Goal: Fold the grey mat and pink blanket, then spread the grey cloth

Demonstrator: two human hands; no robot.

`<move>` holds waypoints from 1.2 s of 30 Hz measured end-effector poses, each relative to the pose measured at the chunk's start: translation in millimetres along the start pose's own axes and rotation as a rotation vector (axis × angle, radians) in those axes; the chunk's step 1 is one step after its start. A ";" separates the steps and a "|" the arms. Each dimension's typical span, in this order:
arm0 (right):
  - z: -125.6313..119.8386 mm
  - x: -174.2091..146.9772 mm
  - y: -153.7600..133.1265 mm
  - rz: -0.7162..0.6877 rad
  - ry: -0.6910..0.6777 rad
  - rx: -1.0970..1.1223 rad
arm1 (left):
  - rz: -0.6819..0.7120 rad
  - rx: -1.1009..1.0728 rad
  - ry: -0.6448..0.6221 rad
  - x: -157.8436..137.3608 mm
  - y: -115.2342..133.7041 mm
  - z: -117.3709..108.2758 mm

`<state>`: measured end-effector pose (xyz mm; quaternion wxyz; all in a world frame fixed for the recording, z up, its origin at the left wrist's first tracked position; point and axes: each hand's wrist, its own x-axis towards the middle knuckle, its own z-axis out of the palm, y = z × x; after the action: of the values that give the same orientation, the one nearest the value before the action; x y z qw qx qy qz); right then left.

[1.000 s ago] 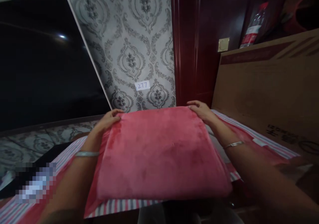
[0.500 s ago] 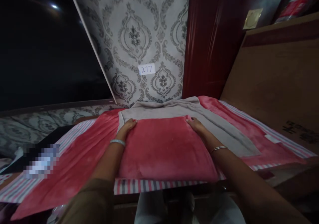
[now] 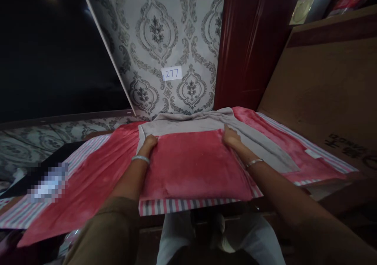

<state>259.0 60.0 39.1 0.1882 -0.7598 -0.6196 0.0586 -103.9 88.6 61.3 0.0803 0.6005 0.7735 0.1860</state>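
A red plush cloth [image 3: 194, 167] with grey parts [image 3: 188, 125] lies spread out, a squarish red section folded flat in the middle. My left hand [image 3: 150, 141] is closed at the far left corner of that section. At the far right corner, my right hand [image 3: 231, 136] has its fingers bent around the edge; its fingertips are partly hidden. Long red pieces reach out to the lower left [image 3: 85, 182] and the lower right. A small white tag [image 3: 313, 154] sits on the right piece. Each wrist wears a bangle.
Under the cloth is a striped sheet [image 3: 176, 207] on a raised surface. A large dark screen [image 3: 59, 53] stands at left, a cardboard box [image 3: 324, 84] at right. Behind is patterned wallpaper with a paper [image 3: 172, 73] marked 277. A blurred-out item [image 3: 48, 184] lies left.
The view has tipped slightly downward. My right hand has shifted its fingers at the far right corner, the section staying in much the same place. My left hand stays at its corner.
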 end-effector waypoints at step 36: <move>46.0 -33.2 -15.1 -0.111 0.014 -0.112 | 0.176 -0.198 -0.049 -8.7 -9.9 40.3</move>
<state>222.8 40.3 -2.7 0.1528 -0.7339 -0.6618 0.0080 -96.5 85.9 19.7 0.1415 0.6594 0.6936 0.2533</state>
